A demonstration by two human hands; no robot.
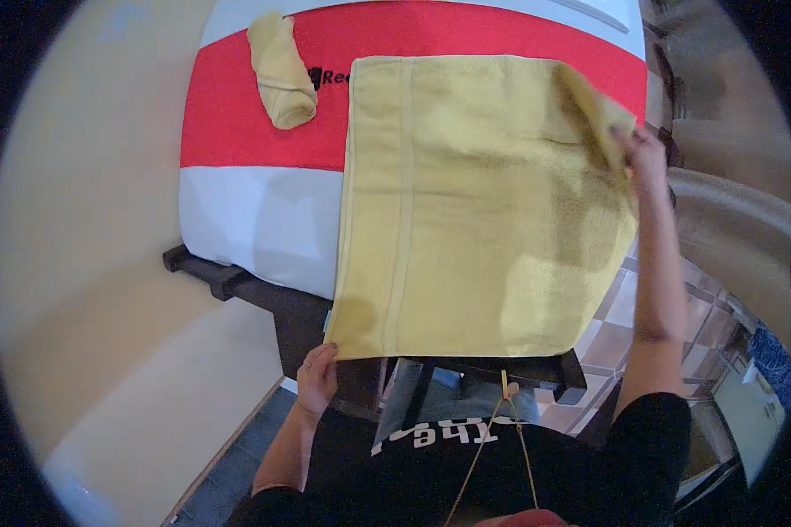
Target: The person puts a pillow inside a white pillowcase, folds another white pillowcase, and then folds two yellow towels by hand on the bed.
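A large yellow towel [475,202] lies spread flat over a small table with a red and white cover [255,123]. My left hand [318,379] pinches the towel's near left corner at the table's front edge. My right hand [643,151] is stretched out to the far right and grips the towel's far right corner, which is lifted and folded inward. A second yellow towel, rolled up [281,72], rests on the red band at the far left, apart from both hands.
The table stands on a dark frame [237,285] against a cream wall [88,220] on the left. A beige sofa [729,202] sits to the right, over a tiled floor [611,321]. A thin chain hangs from my neck.
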